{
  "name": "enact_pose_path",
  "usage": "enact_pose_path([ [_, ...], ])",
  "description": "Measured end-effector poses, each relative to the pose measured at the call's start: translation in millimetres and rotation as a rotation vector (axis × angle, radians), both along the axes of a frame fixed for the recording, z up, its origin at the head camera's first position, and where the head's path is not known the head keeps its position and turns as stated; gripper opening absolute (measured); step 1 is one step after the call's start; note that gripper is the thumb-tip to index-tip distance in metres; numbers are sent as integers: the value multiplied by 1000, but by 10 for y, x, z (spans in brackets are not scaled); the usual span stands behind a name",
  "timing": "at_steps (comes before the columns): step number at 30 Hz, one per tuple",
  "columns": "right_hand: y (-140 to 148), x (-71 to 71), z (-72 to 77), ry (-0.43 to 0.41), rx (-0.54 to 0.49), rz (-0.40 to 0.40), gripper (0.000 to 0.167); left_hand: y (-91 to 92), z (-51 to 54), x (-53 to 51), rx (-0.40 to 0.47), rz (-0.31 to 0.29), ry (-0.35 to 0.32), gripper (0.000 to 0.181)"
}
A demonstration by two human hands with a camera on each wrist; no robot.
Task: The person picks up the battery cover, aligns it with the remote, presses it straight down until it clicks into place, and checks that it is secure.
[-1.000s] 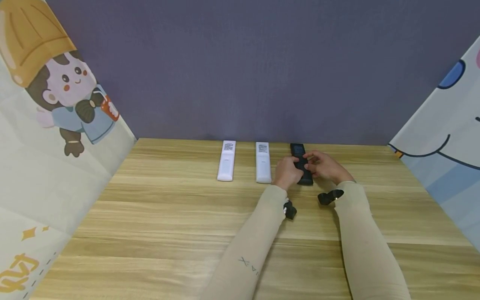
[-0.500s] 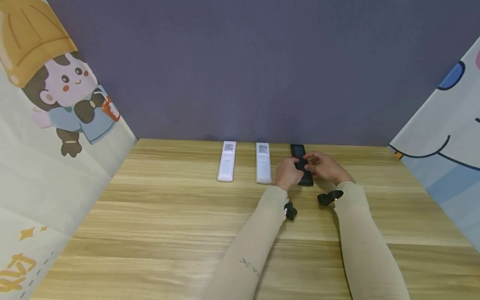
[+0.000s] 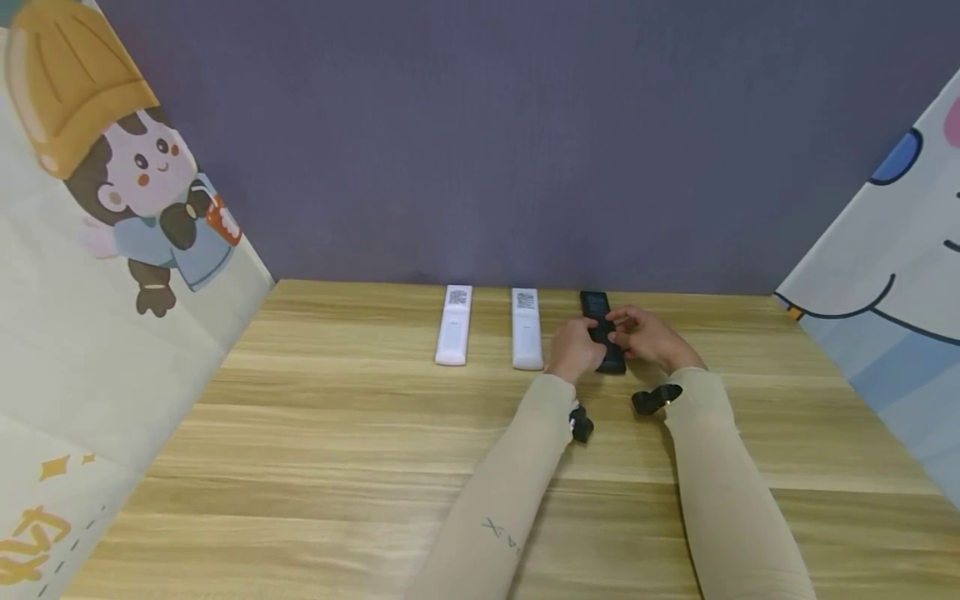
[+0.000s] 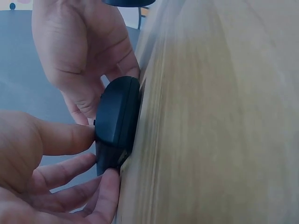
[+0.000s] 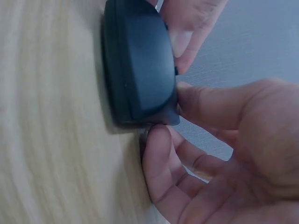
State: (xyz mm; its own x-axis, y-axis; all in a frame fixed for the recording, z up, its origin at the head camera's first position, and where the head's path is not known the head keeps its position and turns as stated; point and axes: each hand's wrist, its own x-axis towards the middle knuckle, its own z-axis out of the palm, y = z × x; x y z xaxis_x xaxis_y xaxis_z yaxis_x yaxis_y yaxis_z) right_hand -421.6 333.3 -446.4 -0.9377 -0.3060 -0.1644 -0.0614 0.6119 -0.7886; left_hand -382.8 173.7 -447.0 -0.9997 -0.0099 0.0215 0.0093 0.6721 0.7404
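A black remote control (image 3: 613, 361) lies flat on the wooden table, its long side pointing away from me. My left hand (image 3: 575, 350) grips its left edge, thumb on the upper face and fingers down along the side. From the right, my right hand (image 3: 655, 341) pinches the other edge; in the right wrist view its thumb (image 5: 210, 105) touches the upper face and a fingertip sits low at the side. The remote's rounded near end (image 4: 114, 112) shows in the left wrist view, resting against the tabletop. Both hands partly cover its middle.
Two white remote controls lie to the left, roughly parallel: one nearer (image 3: 527, 330), one farther left (image 3: 453, 327). Their printed labels face up. Behind the table (image 3: 337, 467) rises a dark grey-blue panel (image 3: 480, 142). Cartoon-printed sheets flank the left (image 3: 67, 358) and right (image 3: 847, 250).
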Motion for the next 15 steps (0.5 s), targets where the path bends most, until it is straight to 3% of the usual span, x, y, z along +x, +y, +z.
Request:
enact_pose_path([
  [15,-20,26,4,-1,31,15,49,5,32,31,-78,-20,-3,44],
])
